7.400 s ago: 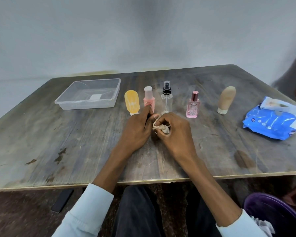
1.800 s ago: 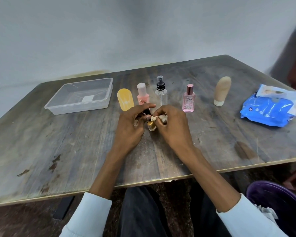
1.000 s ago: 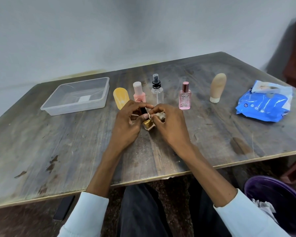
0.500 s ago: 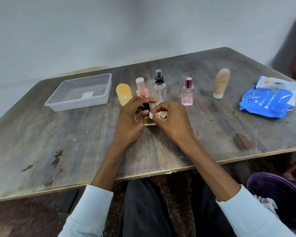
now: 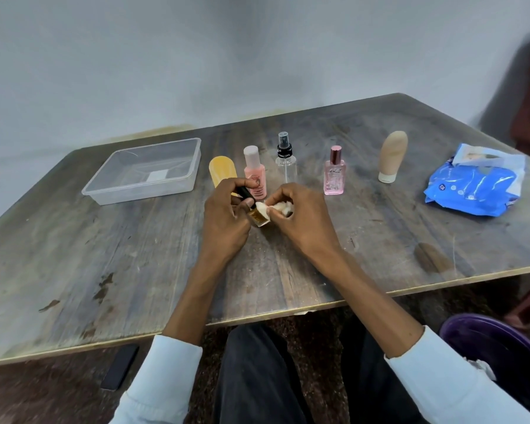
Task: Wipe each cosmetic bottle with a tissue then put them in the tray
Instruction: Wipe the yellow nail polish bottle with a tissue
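Tray (image 5: 141, 174) at left, no bottles in it. Left hand (image 5: 227, 218) pinches the black cap of a small amber bottle (image 5: 259, 218), held tilted just above the table (image 5: 104, 255). Right hand (image 5: 303, 218) grips a crumpled tissue (image 5: 280, 207) pressed to the bottle's side. Judgement: bottle light, rigid, probably glass, so smooth and breakable; hold by cap and flat sides. Five bottles stand unwiped behind.

You are facing a pale wall (image 5: 196, 56) at 12 o'clock, sitting at a worn wooden table (image 5: 74, 255); dark floor (image 5: 43, 393) lying beneath.
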